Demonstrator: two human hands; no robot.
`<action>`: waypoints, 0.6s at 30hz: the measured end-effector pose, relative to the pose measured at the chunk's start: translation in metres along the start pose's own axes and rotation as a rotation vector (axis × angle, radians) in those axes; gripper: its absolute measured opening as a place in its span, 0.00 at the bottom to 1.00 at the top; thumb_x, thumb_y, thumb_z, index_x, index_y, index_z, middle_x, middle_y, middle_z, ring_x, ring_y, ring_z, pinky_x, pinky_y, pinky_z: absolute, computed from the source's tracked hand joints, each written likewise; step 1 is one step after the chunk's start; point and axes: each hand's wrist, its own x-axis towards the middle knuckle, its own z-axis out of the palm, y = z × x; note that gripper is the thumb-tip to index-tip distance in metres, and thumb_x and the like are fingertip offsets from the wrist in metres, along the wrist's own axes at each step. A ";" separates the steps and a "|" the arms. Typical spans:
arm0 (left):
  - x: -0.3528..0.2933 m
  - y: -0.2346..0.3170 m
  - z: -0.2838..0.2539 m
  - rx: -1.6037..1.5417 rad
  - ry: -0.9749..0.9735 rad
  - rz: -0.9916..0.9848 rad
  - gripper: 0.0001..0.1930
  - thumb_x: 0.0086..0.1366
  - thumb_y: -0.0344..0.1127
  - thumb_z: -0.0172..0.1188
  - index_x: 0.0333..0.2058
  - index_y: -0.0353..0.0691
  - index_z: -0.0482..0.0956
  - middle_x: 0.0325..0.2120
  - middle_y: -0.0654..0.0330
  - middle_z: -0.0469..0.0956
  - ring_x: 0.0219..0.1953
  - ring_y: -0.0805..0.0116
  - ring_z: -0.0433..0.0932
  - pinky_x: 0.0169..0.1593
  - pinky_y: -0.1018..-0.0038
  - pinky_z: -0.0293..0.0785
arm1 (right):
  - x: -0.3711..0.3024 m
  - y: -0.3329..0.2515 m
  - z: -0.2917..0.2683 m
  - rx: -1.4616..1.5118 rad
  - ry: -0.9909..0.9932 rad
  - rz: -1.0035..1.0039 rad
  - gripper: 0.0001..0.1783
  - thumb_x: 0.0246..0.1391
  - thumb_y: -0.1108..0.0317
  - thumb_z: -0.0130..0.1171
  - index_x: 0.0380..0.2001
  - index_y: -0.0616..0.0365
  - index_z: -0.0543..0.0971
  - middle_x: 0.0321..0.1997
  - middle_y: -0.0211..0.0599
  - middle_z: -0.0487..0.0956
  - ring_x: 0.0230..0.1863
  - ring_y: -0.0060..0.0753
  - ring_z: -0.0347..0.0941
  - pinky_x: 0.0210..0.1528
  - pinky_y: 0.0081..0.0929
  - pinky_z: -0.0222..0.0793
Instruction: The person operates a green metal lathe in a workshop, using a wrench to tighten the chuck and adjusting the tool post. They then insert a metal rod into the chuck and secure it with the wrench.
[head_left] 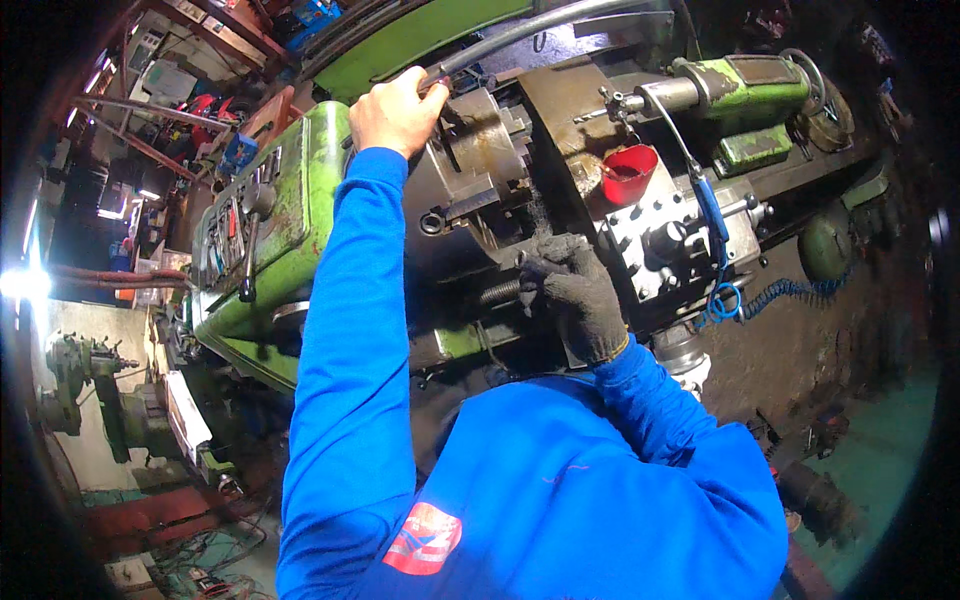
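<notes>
My bare left hand [392,112] is closed around the near end of a long grey bar [500,42] that slants up to the right above the lathe chuck [490,140]. My right hand [578,300], in a dark grey work glove, is in front of the chuck. Its fingers are curled together, and whatever they hold is too dark to make out. A threaded rod [498,293] lies just left of the glove. Thin metal shavings [538,212] show between the chuck and the glove.
Right of the chuck are a red cup [630,172], a tool post [665,240], a blue-handled air gun [710,205] with coiled hose, and the green tailstock [745,88] holding a drill bit [592,116]. Tools lie on the green headstock [305,185] at left.
</notes>
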 end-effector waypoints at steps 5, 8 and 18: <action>-0.001 0.003 -0.003 0.010 -0.020 -0.007 0.22 0.65 0.63 0.57 0.43 0.55 0.86 0.36 0.50 0.88 0.43 0.44 0.86 0.47 0.50 0.81 | -0.012 0.003 0.008 0.552 -0.129 0.062 0.23 0.51 0.73 0.57 0.52 0.54 0.73 0.49 0.42 0.78 0.49 0.41 0.77 0.51 0.39 0.78; -0.002 0.002 -0.005 0.014 -0.035 -0.009 0.23 0.65 0.63 0.56 0.45 0.54 0.86 0.38 0.50 0.88 0.43 0.45 0.86 0.47 0.51 0.81 | -0.014 0.006 0.012 0.496 -0.178 0.036 0.27 0.46 0.67 0.60 0.53 0.49 0.73 0.45 0.35 0.75 0.46 0.42 0.73 0.48 0.41 0.75; -0.003 0.002 -0.007 -0.047 -0.035 0.040 0.23 0.66 0.62 0.55 0.45 0.53 0.85 0.40 0.48 0.87 0.44 0.43 0.86 0.47 0.50 0.80 | -0.013 0.011 0.021 0.601 -0.459 -0.054 0.26 0.47 0.65 0.56 0.52 0.55 0.71 0.45 0.40 0.74 0.47 0.40 0.73 0.53 0.40 0.74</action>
